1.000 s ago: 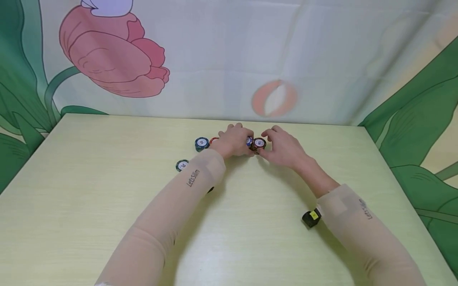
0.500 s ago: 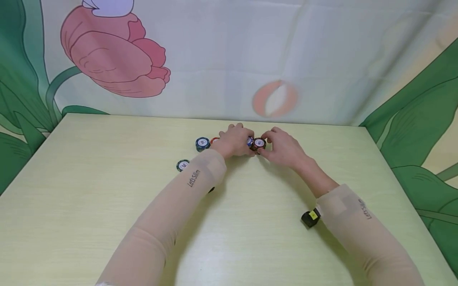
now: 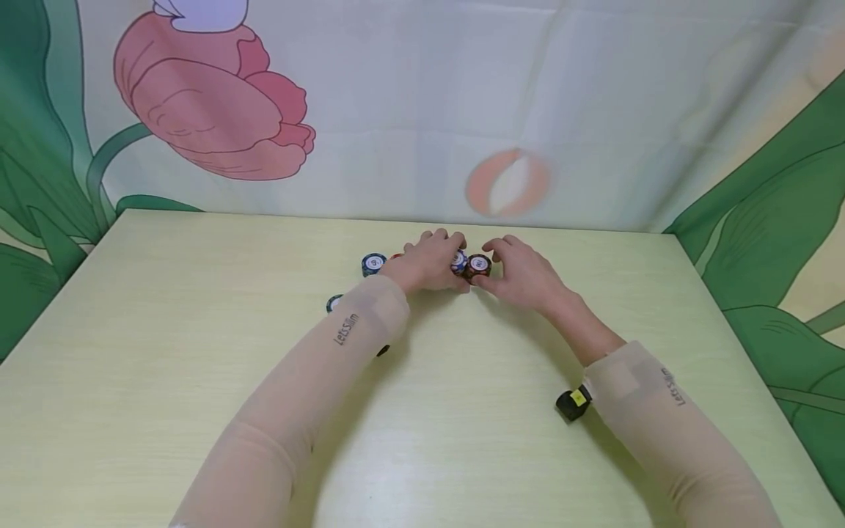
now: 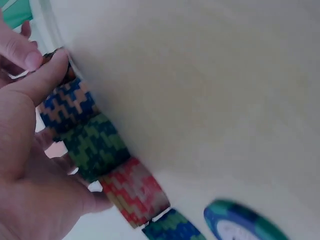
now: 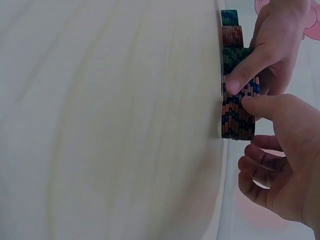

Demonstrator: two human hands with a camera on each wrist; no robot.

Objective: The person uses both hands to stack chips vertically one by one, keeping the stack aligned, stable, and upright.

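Short stacks of poker chips stand in a row near the table's back edge. At the row's right end is a black-and-orange stack (image 3: pixel 478 265), with the thumb and forefinger of my right hand (image 3: pixel 524 275) around it. Beside it stands a blue stack of poker chips (image 3: pixel 458 262). My left hand (image 3: pixel 429 265) holds this one, its thumb in front and its fingers behind. A green stack (image 4: pixel 97 145) and a red stack (image 4: pixel 135 192) follow, largely hidden from the head view by the left hand. A blue-green stack (image 3: pixel 373 264) ends the row on the left.
One loose poker chip (image 3: pixel 334 302) lies in front of the row, partly behind the left sleeve (image 3: pixel 317 381). A black wrist camera (image 3: pixel 573 404) sits by the right sleeve. Behind the pale table (image 3: pixel 462 425) hangs a printed curtain (image 3: pixel 396 110).
My left hand and forearm have shifted slightly to the left, so more of the blue stack shows and the loose chip is more covered. The right hand has barely moved.
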